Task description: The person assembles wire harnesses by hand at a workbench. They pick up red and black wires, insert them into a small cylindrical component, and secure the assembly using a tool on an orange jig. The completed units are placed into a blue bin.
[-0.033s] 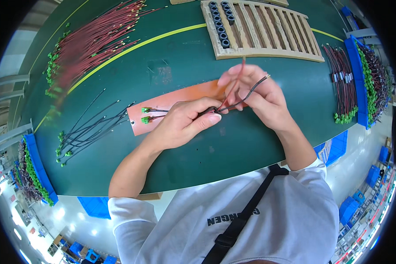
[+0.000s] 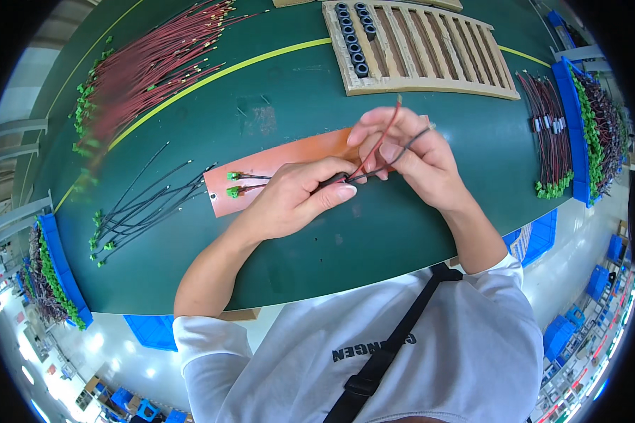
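My left hand [image 2: 300, 194] is closed over a dark bundle of cable, pinching it between thumb and fingers; part of the bundle is hidden in the grip. From there a red wire [image 2: 386, 141] and a black wire [image 2: 404, 149] rise apart into my right hand [image 2: 420, 155], whose curled thumb and fingers are on them. Both hands are above an orange board [image 2: 289, 151]. Left of my left hand, two green connectors [image 2: 233, 183] lie on that board, their dark leads running under the hand.
Black wires with green connectors [image 2: 144, 211] lie at left, and many red wires [image 2: 169, 56] lie far left. A slotted wooden tray [image 2: 420, 88] holding several black rings [image 2: 353, 46] stands at the back. Bundled wires [image 2: 547, 134] and a blue bin [image 2: 575, 134] are at right.
The red wire's tip has shifted slightly right, and the black wire's free end sits slightly lower. My right fingers have moved a little; my left hand stays in place.
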Motion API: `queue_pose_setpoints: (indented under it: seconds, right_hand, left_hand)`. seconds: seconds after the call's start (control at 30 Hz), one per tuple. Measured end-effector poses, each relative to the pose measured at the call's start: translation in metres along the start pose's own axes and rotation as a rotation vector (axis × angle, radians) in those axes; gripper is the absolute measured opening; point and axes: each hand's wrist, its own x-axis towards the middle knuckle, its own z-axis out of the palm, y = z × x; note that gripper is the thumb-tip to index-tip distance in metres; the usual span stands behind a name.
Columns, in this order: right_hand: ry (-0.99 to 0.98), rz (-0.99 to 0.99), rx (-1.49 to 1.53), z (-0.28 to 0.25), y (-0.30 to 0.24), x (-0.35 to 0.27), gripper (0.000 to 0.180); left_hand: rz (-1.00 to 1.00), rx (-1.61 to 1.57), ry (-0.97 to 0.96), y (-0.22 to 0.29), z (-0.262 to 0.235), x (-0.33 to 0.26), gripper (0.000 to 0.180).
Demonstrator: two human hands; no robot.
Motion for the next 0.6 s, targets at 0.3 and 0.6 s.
queue_pose_setpoints:
  seconds: [0.3,0.6]
  right_hand:
    - [-0.101,-0.109,-0.208,-0.005,0.010,-0.003,0.017]
    - [-0.139,-0.079,-0.150,-0.011,0.007,0.000,0.027]
  left_hand:
    - [0.009,0.124,0.018,0.001,0.004,0.000,0.033]
    - [-0.059,-0.056,0.093,0.002,0.006,0.000,0.033]
